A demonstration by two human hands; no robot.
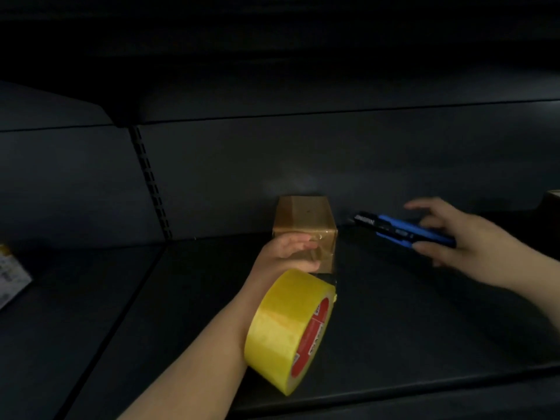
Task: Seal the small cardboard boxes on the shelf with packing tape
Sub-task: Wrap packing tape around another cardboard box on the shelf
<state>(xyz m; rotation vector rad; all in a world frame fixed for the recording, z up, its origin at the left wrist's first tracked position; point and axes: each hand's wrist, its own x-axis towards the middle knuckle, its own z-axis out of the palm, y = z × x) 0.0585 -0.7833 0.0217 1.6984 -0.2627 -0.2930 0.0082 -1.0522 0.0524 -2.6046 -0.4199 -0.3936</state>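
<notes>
A: What is the left hand (288, 253) gripping?
B: Its grip is pinching the small brown cardboard box (304, 228) standing on the dark shelf (424, 313); the yellow tape roll (288, 334) is hanging around that wrist.
A: And the right hand (448, 234)?
B: Its grip is closing on the blue-and-black utility knife (403, 228), right of the box.

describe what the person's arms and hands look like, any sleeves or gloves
Both are bare: the left hand and right hand wear no gloves, and no sleeves show on either forearm up to the picture's edge. No rings, watch or bands can be seen on the fingers or wrists, though the light is dim.
</notes>
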